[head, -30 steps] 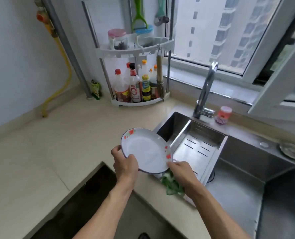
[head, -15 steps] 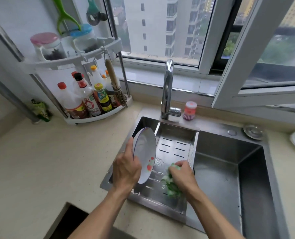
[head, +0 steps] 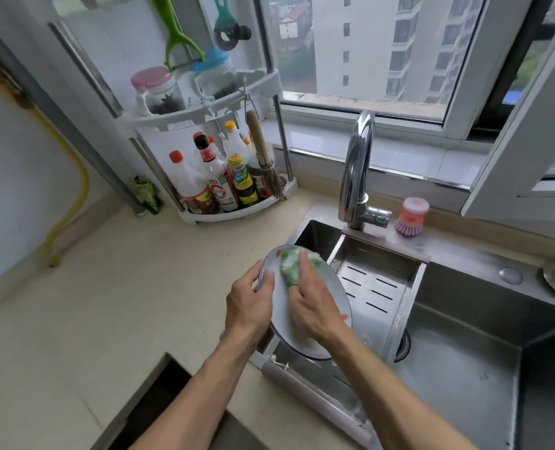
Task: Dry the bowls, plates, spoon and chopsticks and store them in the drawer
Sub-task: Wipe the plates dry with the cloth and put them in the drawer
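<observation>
Two hands: left hand (head: 248,306) grips white red-flecked plate (head: 331,298); right hand (head: 315,302) presses green cloth (head: 289,266).

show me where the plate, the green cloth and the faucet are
plate (head: 281,315): head view, bare white face between the two hands.
green cloth (head: 290,266): head view, bunched part above the right hand's fingers.
faucet (head: 355,167): head view, middle of the curved chrome spout.
</observation>
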A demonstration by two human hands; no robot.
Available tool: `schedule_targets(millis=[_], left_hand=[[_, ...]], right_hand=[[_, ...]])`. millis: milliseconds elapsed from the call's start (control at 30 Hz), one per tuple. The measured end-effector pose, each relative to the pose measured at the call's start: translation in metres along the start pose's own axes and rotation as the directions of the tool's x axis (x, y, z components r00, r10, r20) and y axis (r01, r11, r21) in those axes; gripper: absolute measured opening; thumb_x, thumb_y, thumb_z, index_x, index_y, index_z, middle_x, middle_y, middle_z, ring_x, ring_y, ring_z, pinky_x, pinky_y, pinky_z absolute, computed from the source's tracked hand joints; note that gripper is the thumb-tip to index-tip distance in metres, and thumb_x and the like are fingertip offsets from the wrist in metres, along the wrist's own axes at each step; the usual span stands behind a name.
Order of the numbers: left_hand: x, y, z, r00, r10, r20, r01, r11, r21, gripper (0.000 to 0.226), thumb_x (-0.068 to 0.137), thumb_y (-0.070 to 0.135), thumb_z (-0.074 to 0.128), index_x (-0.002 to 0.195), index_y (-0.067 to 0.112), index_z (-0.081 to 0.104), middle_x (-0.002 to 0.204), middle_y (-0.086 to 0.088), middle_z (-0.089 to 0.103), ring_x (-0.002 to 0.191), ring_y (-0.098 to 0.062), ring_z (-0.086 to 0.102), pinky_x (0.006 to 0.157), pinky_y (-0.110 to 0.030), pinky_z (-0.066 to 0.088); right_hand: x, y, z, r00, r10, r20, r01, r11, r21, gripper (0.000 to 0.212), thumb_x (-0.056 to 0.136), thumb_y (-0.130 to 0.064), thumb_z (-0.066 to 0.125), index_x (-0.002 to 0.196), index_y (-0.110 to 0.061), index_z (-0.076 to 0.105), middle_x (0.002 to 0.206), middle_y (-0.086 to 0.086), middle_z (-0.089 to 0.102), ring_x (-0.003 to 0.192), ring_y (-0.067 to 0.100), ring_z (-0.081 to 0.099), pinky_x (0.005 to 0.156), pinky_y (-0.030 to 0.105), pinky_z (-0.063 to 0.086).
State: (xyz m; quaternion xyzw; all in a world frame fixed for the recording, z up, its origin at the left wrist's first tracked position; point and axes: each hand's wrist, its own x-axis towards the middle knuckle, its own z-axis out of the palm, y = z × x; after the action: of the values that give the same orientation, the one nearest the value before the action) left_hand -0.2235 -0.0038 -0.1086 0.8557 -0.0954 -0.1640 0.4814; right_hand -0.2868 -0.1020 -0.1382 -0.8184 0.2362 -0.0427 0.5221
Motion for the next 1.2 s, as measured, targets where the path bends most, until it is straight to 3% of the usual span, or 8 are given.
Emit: schedule_targets(millis=[100, 200, 300, 500, 633, 800, 1000, 1200], left_hand=[[0.009, -0.003, -0.008, 0.999, 0.007, -0.031, -0.006, 1.000, 0.029, 0.032, 0.100, 0.041, 0.051, 0.121, 0.027, 0.071, 0.110, 0.004, 0.074, 0.096, -0.016, 0.070, 0.077, -0.024, 0.058], [0.010, -0.006, -0.013, 0.999, -0.001, -0.033, 0.002, 1.000, 0.017, 0.038, 0.095, 0.047, 0.052, 0.123, 0.028, 0.070, 0.111, 0.006, 0.074, 0.101, -0.017, 0.070, 0.092, -0.041, 0.057], [0.007, -0.006, -0.009, 1.000, 0.011, -0.010, -0.010, 0.999, 0.047, 0.032, 0.102, 0.038, 0.051, 0.128, 0.027, 0.067, 0.116, 0.005, 0.072, 0.102, -0.016, 0.069, 0.090, -0.039, 0.058], [0.008, -0.002, -0.013, 1.000, -0.011, 0.013, 0.011, 1.000, 0.024, 0.030, 0.097, 0.045, 0.051, 0.117, 0.036, 0.072, 0.101, 0.011, 0.076, 0.097, -0.014, 0.071, 0.090, -0.041, 0.058], [0.002, -0.003, -0.009, 0.998, -0.025, 0.056, 0.027, 0.999, -0.030, 0.027, 0.098, 0.044, 0.052, 0.109, 0.034, 0.075, 0.094, 0.008, 0.077, 0.090, -0.018, 0.073, 0.085, -0.047, 0.059], [0.005, -0.001, -0.014, 0.990, -0.073, 0.120, 0.080, 0.995, -0.055, 0.030, 0.093, 0.052, 0.058, 0.103, 0.031, 0.077, 0.089, 0.003, 0.078, 0.086, -0.020, 0.074, 0.081, -0.044, 0.061], [0.004, 0.002, -0.009, 0.977, -0.097, 0.191, 0.111, 0.992, -0.061, 0.026, 0.103, 0.034, 0.052, 0.105, 0.023, 0.076, 0.091, 0.001, 0.078, 0.084, -0.020, 0.074, 0.072, -0.037, 0.059], [0.006, 0.009, -0.014, 0.984, -0.050, 0.172, 0.056, 0.998, -0.028, 0.026, 0.103, 0.033, 0.052, 0.105, 0.022, 0.075, 0.076, 0.010, 0.074, 0.065, -0.009, 0.068, 0.057, -0.027, 0.052]], right_hand=[[-0.018, -0.003, 0.015, 0.977, -0.146, 0.158, 0.125, 0.983, 0.133, 0.066, 0.096, -0.020, 0.034, 0.159, -0.032, 0.016, 0.159, 0.000, 0.034, 0.137, 0.012, 0.039, 0.113, 0.019, 0.028], [-0.013, 0.013, 0.013, 0.926, -0.279, 0.253, 0.276, 0.960, 0.048, 0.069, 0.095, -0.014, 0.032, 0.160, -0.031, 0.015, 0.164, -0.010, 0.014, 0.150, 0.004, 0.015, 0.119, 0.013, 0.007], [0.013, 0.017, 0.007, 0.972, -0.219, 0.083, 0.224, 0.973, -0.059, 0.064, 0.094, -0.018, 0.030, 0.158, -0.022, 0.023, 0.166, -0.005, 0.009, 0.154, 0.014, 0.008, 0.126, 0.034, 0.004], [-0.009, 0.015, 0.016, 0.907, -0.369, 0.201, 0.381, 0.924, -0.020, 0.066, 0.098, -0.013, 0.033, 0.160, -0.025, 0.011, 0.163, -0.013, 0.000, 0.150, 0.001, -0.001, 0.122, 0.021, -0.002], [0.014, 0.023, 0.009, 0.978, -0.183, 0.099, 0.194, 0.973, -0.122, 0.064, 0.103, -0.008, 0.034, 0.160, -0.022, 0.006, 0.159, -0.010, -0.016, 0.154, 0.016, -0.006, 0.122, 0.029, -0.008], [-0.010, 0.013, 0.008, 0.925, -0.308, 0.221, 0.316, 0.949, 0.001, 0.068, 0.095, -0.015, 0.030, 0.160, -0.025, 0.012, 0.166, 0.004, 0.017, 0.149, 0.022, 0.026, 0.123, 0.036, 0.021], [-0.009, 0.001, 0.013, 0.962, -0.231, -0.145, 0.243, 0.968, 0.067, 0.031, 0.098, -0.007, 0.043, 0.124, -0.024, 0.045, 0.115, 0.017, 0.064, 0.080, 0.026, 0.060, 0.064, 0.030, 0.041], [0.003, 0.007, 0.004, 0.977, -0.187, -0.100, 0.191, 0.981, 0.037, 0.047, 0.098, -0.004, 0.042, 0.138, -0.028, 0.050, 0.163, 0.004, 0.027, 0.146, 0.025, 0.033, 0.115, 0.039, 0.033]])
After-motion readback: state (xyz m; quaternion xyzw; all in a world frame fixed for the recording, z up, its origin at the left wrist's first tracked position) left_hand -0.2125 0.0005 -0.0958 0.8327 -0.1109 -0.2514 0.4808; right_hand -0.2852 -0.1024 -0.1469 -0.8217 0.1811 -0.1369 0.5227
